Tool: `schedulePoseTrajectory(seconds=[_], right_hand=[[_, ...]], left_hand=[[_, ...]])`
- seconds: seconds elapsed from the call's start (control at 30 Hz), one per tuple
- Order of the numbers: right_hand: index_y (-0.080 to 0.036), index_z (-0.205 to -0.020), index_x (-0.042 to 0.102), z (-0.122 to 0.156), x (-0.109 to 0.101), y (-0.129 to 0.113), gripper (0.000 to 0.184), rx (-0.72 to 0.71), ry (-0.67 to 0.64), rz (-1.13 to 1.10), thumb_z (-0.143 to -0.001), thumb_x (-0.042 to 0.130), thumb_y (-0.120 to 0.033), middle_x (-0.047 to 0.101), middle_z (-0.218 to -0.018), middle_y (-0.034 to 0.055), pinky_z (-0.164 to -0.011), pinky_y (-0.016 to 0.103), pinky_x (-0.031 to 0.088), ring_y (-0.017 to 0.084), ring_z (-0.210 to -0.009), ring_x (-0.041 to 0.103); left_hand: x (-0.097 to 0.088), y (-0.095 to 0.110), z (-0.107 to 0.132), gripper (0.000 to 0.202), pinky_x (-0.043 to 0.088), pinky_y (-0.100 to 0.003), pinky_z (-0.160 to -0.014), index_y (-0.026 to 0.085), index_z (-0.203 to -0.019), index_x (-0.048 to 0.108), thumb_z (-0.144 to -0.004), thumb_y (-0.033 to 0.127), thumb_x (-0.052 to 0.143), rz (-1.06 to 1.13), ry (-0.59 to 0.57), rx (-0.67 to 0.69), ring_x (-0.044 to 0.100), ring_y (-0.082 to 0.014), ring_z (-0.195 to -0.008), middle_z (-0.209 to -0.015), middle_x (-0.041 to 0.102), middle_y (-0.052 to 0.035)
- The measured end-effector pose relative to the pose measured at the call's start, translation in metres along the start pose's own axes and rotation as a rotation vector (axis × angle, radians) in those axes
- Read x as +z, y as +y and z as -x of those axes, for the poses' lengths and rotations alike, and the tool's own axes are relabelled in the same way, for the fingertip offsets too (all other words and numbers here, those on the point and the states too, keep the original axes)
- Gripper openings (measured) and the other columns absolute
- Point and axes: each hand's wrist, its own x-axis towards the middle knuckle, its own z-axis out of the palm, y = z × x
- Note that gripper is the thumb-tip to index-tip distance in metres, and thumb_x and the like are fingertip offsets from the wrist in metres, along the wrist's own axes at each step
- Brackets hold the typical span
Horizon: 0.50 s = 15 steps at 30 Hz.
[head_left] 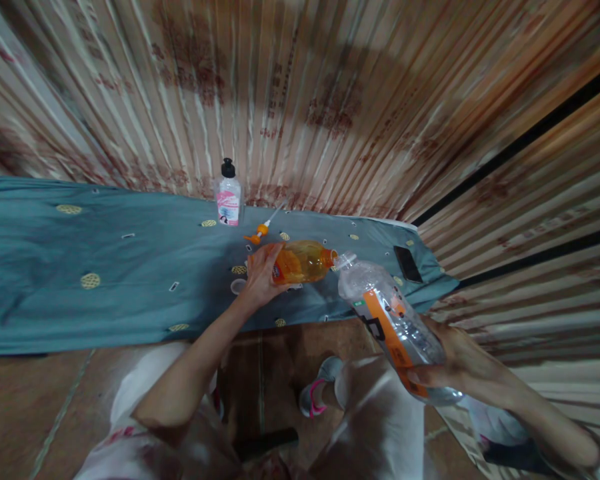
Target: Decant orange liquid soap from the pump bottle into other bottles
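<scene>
One amber btl (305, 262), clr plastic btl (396, 323)

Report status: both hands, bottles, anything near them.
Left hand gripping orange bottle, tipped sideways. Right hand gripping clear bottle, slanted. Bottles mouth to mouth, contact unclear. Pump top lying beyond orange bottle, not between mouths.
</scene>
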Motion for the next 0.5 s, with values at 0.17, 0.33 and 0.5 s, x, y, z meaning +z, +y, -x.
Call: schedulePoseTrajectory(seconds=[0.17, 0.33, 0.5], right_hand=[[-0.021, -0.092, 0.065, 0.0004, -0.0001, 0.0008, 0.040, -0.017, -0.004, -0.015, -0.063, 0.074, -0.048, 0.072, -0.077, 0.0002, -0.064, 0.031, 0.050, 0.023, -0.070, 0.065], [-0.021, -0.094, 0.066, 0.0004, -0.0004, 0.0009, 0.041, -0.019, -0.022, -0.031, -0.064, 0.074, -0.048, 0.072, -0.074, 0.0002, -0.061, 0.031, 0.051, 0.023, -0.068, 0.065], [-0.021, -0.093, 0.067, 0.0002, -0.0005, -0.0001, 0.040, -0.013, -0.032, -0.039, -0.064, 0.074, -0.048, 0.071, -0.074, 0.0010, -0.061, 0.031, 0.051, 0.023, -0.068, 0.065]], left_hand=[[-0.0005, 0.0000, -0.0002, 0.103, 0.035, -0.058, -0.113, 0.024, -0.150, 0.035, -0.063, 0.035, 0.090, 0.004, -0.004, -0.028, 0.046, -0.0372, -0.137, -0.147, 0.050, -0.0167], [0.0005, -0.0008, 0.0005, 0.103, 0.034, -0.061, -0.113, 0.024, -0.150, 0.033, -0.064, 0.035, 0.088, 0.009, -0.009, -0.022, 0.044, -0.0386, -0.138, -0.148, 0.049, -0.0180], [0.0004, 0.0004, 0.0003, 0.104, 0.033, -0.062, -0.113, 0.023, -0.150, 0.035, -0.062, 0.033, 0.090, 0.011, -0.002, -0.031, 0.044, -0.0392, -0.138, -0.147, 0.049, -0.0186]])
